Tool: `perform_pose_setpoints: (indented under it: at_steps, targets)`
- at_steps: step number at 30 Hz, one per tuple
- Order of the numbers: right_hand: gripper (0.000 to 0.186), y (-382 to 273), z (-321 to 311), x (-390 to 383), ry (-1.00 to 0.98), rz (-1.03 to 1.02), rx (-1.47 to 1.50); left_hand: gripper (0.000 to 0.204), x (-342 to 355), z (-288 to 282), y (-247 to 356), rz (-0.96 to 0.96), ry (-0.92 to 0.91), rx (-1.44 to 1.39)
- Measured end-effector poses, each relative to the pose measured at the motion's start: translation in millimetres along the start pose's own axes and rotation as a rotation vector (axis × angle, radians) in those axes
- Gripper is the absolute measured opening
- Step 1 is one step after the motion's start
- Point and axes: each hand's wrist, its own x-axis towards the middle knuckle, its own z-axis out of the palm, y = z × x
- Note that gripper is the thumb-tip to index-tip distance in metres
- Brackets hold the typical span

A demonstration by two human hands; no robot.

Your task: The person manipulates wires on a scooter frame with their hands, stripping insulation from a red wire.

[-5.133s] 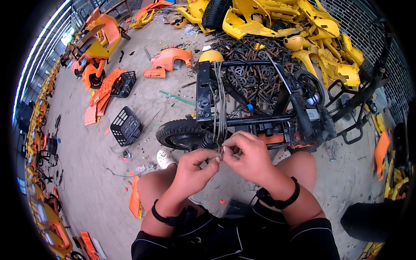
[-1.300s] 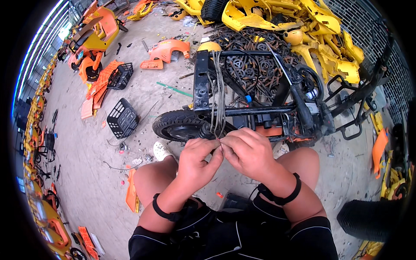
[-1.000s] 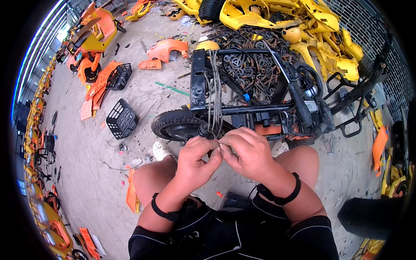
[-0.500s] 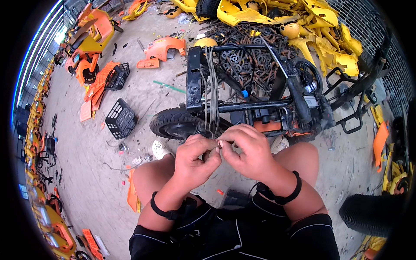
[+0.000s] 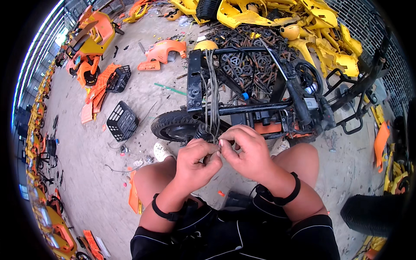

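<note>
A bundle of grey cables (image 5: 212, 86) hangs over the black frame of a stripped scooter (image 5: 255, 106), its lower end running down to my fingertips. My left hand (image 5: 196, 162) is closed, thumb and index finger pinched at the cable ends. Right beside it my right hand (image 5: 246, 151) pinches the same spot, its fingertips almost touching the left ones. A tiny dark reddish piece shows between them, too small to make out. Behind my hands are the scooter's wheel (image 5: 171, 125) and a coil spring (image 5: 203, 131).
Black plastic baskets (image 5: 122, 121) lie on the concrete floor at left, near orange panels (image 5: 162, 53). Beyond the frame is a heap of rusty metal parts (image 5: 247, 56), with yellow body panels (image 5: 320, 34) behind. A black ribbed piece (image 5: 368, 214) lies at lower right.
Both hands stay pinched together below the cables. My left fingertips have shifted slightly downward, and the whole view has moved a little.
</note>
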Motion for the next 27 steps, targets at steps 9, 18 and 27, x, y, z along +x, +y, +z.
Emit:
perform_pose_setpoints:
  at_steps: [9,18,27]
  targets:
    - [0.011,0.7,3.6,0.1,0.029,0.075,0.027,0.012,1.1,-1.8,3.2,0.006,-0.021,-0.012]
    - [0.009,0.2,2.9,2.4,0.013,0.136,0.029,0.011,-1.0,-1.6,1.7,0.008,-0.035,-0.014]
    - [0.008,15.6,-11.6,9.0,0.178,0.212,0.228,0.012,-2.3,3.5,-0.7,-0.048,-0.026,-0.055]
